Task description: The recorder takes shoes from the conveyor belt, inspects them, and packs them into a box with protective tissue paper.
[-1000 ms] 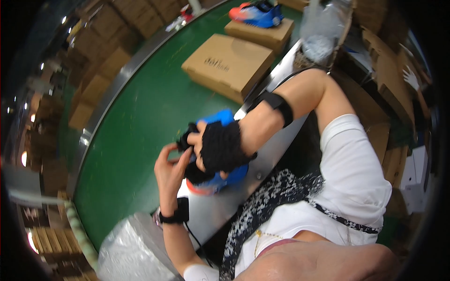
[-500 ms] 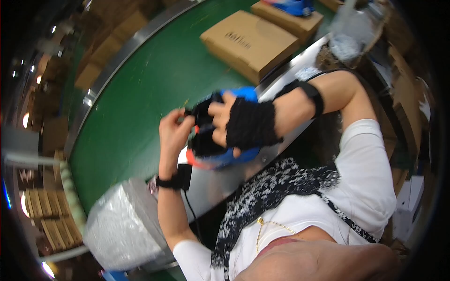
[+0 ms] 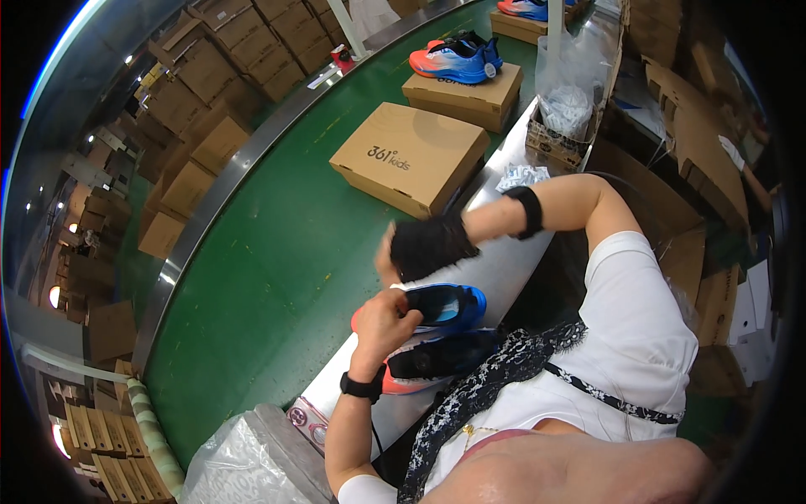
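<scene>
- Left hand (image 3: 384,326) right on the far shoe (image 3: 472,309), fingers and thumb drawn close together at the front of its opening
- Right hand (image 3: 387,254) up beyond that shoe, against the green belt (image 3: 252,294), and it's a smear, so I can't tell how far its fingers spread or whether they hold anything
- Far shoe and near shoe (image 3: 445,354) lie side by side on the steel ledge (image 3: 512,273), openings up
- Here's the danger: a hard tug from that left hand could swing the far shoe round or bump it into its neighbour
- Risk on the body side too, the near shoe's heel close to the apron (image 3: 470,386); a lean or a snag might push it off the ledge
- Both toes point to the person's left, heels to the right
- Long axes nearly parallel, left to right, heel ends slightly higher in view, cutting across the ledge at a slant
</scene>
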Demonstrator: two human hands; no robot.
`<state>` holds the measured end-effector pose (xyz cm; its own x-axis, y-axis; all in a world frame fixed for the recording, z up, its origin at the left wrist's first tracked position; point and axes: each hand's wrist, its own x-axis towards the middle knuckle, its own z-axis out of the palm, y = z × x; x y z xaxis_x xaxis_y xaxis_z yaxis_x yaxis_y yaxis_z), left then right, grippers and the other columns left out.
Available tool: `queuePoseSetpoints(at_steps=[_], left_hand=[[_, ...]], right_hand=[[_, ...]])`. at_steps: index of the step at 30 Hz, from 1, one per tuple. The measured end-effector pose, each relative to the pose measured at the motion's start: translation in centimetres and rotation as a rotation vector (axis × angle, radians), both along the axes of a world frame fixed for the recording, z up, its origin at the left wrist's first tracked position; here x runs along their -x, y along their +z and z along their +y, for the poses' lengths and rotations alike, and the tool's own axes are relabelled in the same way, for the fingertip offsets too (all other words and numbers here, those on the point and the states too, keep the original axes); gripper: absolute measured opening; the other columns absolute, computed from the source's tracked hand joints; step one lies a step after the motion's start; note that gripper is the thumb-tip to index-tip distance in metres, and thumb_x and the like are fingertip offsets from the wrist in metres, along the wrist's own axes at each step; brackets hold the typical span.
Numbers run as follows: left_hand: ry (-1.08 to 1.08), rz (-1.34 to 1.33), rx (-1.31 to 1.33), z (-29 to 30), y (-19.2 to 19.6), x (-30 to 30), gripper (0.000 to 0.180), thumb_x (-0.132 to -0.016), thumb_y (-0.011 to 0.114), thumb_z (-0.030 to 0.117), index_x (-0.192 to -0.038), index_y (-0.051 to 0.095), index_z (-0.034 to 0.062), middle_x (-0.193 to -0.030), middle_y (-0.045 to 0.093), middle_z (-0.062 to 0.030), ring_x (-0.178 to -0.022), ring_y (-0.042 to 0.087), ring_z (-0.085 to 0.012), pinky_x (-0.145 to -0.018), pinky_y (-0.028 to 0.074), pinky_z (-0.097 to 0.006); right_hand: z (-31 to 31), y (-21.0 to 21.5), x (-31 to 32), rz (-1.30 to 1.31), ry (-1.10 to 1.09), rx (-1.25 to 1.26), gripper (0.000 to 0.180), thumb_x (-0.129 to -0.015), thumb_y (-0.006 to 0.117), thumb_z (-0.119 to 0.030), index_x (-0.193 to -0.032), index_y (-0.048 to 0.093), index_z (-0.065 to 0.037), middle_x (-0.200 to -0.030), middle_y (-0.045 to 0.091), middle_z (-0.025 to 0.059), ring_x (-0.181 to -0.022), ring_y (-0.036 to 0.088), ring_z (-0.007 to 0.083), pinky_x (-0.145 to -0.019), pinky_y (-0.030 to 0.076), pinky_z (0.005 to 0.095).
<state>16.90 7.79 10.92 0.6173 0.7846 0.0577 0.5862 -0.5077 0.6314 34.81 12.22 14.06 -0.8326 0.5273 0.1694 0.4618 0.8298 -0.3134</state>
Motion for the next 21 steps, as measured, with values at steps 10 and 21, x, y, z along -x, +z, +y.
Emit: queuePoseSetpoints(at_steps=[10,21], left_hand=[[-0.085,-0.048,0.135,0.6,0.2,0.4,0.044,-0.073,0.065,0.029,-0.103,0.055,-0.002,-0.091,0.06,-0.0194,-0.084,0.059,-0.0297,-0.072,0.046,-0.035],[0.109,-0.07,-0.213,5.2,-0.5,0.0,0.071,-0.075,0.063,0.027,-0.127,0.029,-0.0065,-0.13,0.028,-0.0301,-0.121,0.032,-0.0383,-0.098,0.03,-0.037]], right_hand=[[11.2,-12.2,-2.3,-0.699,-1.016,0.138,0.042,-0.088,0.029,-0.043,-0.13,0.03,-0.038,-0.143,0.003,0.0155,-0.12,0.013,0.0528,-0.076,0.031,0.0663],[10.3,-4.3,-1.3,-0.321,-0.541,-0.58,0.044,-0.074,0.053,-0.024,-0.111,0.048,-0.002,-0.092,0.045,0.0422,-0.064,0.058,0.0428,-0.051,0.048,0.0449]])
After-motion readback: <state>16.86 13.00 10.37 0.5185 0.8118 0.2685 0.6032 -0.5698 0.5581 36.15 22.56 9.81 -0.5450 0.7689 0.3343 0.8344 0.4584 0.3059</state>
